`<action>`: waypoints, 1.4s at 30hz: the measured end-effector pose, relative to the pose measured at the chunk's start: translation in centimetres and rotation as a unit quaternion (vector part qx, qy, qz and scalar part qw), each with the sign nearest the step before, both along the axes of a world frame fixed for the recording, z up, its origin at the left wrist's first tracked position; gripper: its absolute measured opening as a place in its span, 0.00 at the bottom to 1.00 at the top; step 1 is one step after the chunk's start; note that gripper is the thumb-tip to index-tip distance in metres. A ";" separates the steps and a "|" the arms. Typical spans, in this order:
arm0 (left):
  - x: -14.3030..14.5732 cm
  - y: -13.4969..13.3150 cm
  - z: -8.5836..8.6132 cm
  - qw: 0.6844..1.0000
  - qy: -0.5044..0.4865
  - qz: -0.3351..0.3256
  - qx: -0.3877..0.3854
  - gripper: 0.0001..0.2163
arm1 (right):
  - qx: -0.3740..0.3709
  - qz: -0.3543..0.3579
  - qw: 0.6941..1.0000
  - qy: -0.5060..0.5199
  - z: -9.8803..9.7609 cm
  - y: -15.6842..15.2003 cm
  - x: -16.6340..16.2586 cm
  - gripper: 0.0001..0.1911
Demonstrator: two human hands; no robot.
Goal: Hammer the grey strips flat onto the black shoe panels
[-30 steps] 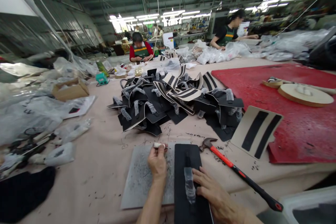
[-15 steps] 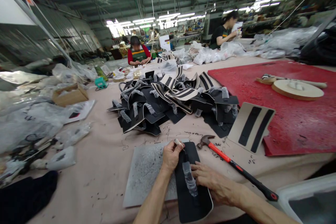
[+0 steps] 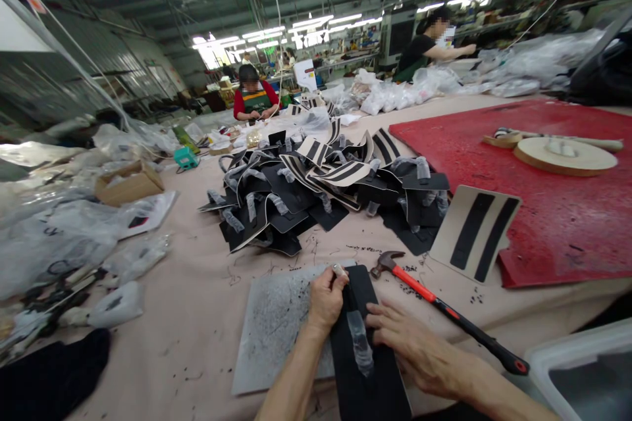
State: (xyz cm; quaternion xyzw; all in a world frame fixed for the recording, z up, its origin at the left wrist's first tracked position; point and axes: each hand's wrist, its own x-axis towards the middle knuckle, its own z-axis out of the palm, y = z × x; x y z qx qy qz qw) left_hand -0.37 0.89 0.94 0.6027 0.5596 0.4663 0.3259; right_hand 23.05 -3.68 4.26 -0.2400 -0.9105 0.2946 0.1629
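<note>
A long black panel (image 3: 351, 368) lies at a slant in front of me, partly over a grey slab (image 3: 271, 322). Clear plastic film wraps the strap-like handle (image 3: 360, 345) along its middle. Near the panel's top end, my left hand (image 3: 326, 297) is closed around a small tool with a pale rounded end (image 3: 339, 270); the tool's tip is hard to make out. My right hand (image 3: 415, 345) rests over the panel's right edge, fingers stretched out beside the wrapped handle. To the right lies a claw hammer (image 3: 419, 289) with a red and black handle.
Beyond the slab spreads a heap of black panels (image 3: 291, 191) with wrapped handles. A striped beige panel (image 3: 474, 233) leans near a red board (image 3: 557, 217) bearing a tape roll (image 3: 565, 156). Plastic bags (image 3: 64, 237) cover the left side; a white bin (image 3: 582, 368) stands at lower right.
The lower end of the black panel has shifted slightly down and right, my right hand moving with it. Left hand keeps its grip. A co-worker at the back right has stretched out an arm.
</note>
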 end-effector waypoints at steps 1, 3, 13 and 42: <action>0.0 -0.1 -0.1 1.000 0.016 -0.005 0.013 0.07 | 0.032 -0.046 0.998 -0.010 -0.5 0.2 0.8 0.28; 0.1 -0.2 -0.4 0.998 0.050 -0.024 0.035 0.08 | 0.090 -0.196 0.976 -0.032 -1.7 0.8 2.7 0.25; -0.5 0.5 -0.4 0.992 0.064 -0.101 0.037 0.07 | -0.320 -0.434 0.839 -0.068 -1.3 2.1 4.8 0.03; -0.5 0.2 -1.2 0.989 0.086 -0.108 0.047 0.08 | 0.042 -0.369 0.913 -0.167 3.3 1.8 2.6 0.16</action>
